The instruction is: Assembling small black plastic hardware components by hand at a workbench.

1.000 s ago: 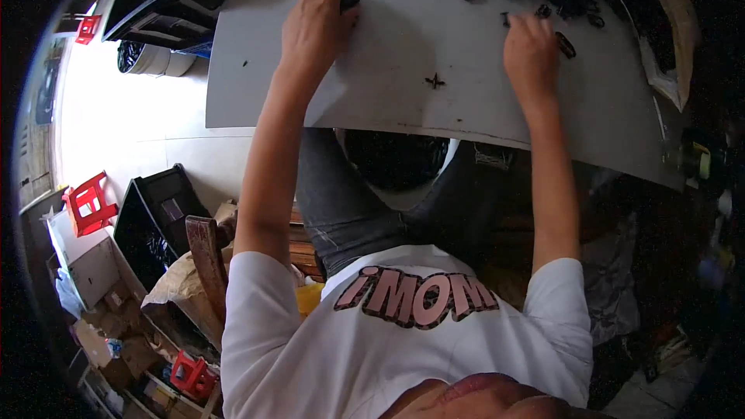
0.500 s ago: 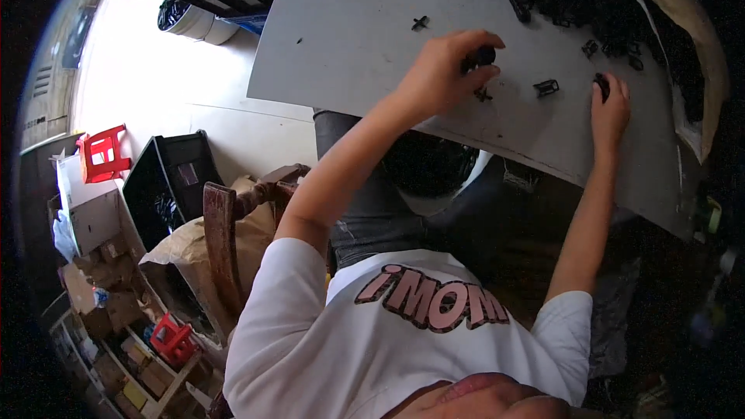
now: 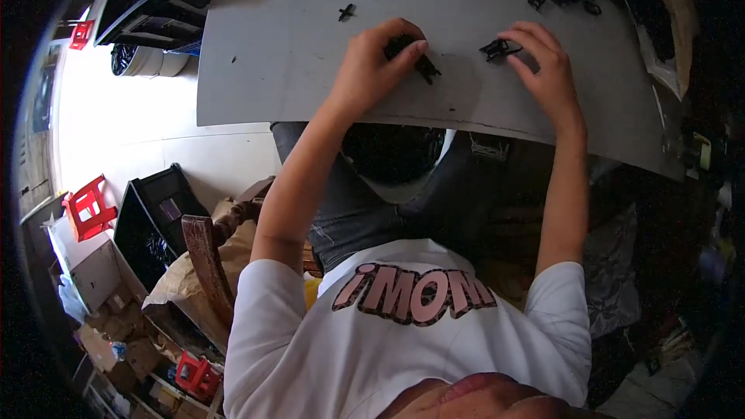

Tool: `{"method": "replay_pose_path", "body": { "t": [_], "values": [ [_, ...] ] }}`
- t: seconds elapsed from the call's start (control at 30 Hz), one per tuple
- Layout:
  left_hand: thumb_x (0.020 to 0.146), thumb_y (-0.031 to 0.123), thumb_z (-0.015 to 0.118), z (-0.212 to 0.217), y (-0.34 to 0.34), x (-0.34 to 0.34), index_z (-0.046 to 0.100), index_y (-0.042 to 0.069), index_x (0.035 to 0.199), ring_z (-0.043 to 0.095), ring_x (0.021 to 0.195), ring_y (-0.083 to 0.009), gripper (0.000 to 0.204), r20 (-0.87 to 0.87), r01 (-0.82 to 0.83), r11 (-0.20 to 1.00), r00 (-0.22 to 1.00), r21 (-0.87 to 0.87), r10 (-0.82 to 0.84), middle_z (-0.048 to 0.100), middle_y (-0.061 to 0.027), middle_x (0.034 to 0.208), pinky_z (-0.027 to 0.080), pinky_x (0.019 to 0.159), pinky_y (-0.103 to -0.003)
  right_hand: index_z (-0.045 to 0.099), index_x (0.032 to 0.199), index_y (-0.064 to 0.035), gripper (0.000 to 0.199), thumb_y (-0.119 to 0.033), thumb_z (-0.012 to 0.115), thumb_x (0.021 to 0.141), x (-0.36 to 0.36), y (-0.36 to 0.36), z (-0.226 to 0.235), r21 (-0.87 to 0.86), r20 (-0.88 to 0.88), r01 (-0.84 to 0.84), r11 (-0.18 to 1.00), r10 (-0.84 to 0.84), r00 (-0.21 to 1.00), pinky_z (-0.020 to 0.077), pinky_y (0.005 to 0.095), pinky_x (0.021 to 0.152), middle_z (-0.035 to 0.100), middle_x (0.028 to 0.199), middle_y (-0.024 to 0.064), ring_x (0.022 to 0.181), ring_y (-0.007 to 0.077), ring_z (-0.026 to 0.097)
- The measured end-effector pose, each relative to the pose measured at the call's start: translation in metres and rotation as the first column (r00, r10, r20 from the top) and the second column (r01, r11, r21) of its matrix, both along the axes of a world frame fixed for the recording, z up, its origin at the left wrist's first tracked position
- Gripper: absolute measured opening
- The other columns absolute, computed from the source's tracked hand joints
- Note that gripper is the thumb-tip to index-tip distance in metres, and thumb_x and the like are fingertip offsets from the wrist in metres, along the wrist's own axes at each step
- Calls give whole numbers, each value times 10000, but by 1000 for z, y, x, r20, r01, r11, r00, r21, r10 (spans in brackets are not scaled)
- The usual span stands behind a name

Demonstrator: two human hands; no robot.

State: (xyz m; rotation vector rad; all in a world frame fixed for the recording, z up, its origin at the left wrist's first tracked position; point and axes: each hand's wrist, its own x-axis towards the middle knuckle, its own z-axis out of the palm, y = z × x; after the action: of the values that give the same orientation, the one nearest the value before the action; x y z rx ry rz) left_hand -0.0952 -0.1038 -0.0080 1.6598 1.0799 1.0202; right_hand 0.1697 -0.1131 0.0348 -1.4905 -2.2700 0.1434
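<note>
Left hand (image 3: 371,68) clasped round dark pieces (image 3: 399,46) — right hand (image 3: 552,70) astride black frame (image 3: 492,49); grip unclear

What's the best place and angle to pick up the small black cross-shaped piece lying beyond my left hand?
I'd pinch the cross-shaped piece at its middle, coming from above. Its short arms spread outward from there, so the centre looks like the steadiest grip. It lies apart on the grey table, leaving room for fingertips on both sides.

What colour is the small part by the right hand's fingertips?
Black. The small part by the right hand shows best in the head view.
</note>
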Motion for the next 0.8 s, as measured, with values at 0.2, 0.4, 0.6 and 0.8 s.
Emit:
{"method": "replay_pose_path", "body": {
  "t": [0.2, 0.4, 0.6, 0.8],
  "values": [
    [824, 157, 629, -2, -2, -2, 627, 41, 988, 621, 723, -228, 201, 17, 2, 1000, 1000, -23, -1, 655, -125, 813, 476, 685, -312, 628, 1070, -98, 305, -41, 656, 772, -6, 6, -10, -119, 73, -125, 985, 134, 988, 472, 359, 880, 574, 1112, 81, 1089, 268, 535],
    [765, 110, 657, 2, -6, -2, 632, 66, 1019, 650, 767, -266, 258, -51, 53, 998, 997, 32, -52, 668, -138, 868, 494, 700, -332, 615, 1040, -50, 288, -60, 659, 755, -35, -6, -11, -139, -38, 41, 989, -47, 998, 492, 356, 794, 591, 1019, 71, 920, 261, 600],
    [761, 130, 670, 5, -6, 2, 647, 65, 1014, 647, 754, -299, 262, -68, 35, 996, 997, 79, -30, 669, -149, 865, 501, 692, -342, 607, 1027, -20, 316, -28, 663, 716, -68, -11, -11, -105, -229, -107, 989, 81, 970, 497, 326, 720, 572, 958, 97, 855, 246, 606],
    [825, 101, 647, 10, -11, 3, 621, 26, 1094, 624, 896, -158, 280, -254, 22, 1000, 967, 12, -18, 670, -105, 995, 488, 797, -302, 609, 1070, -28, 357, -33, 682, 720, -87, -18, -5, -12, -68, -136, 991, 135, 989, 487, 340, 729, 549, 997, 114, 845, 282, 589]
  ]
}}
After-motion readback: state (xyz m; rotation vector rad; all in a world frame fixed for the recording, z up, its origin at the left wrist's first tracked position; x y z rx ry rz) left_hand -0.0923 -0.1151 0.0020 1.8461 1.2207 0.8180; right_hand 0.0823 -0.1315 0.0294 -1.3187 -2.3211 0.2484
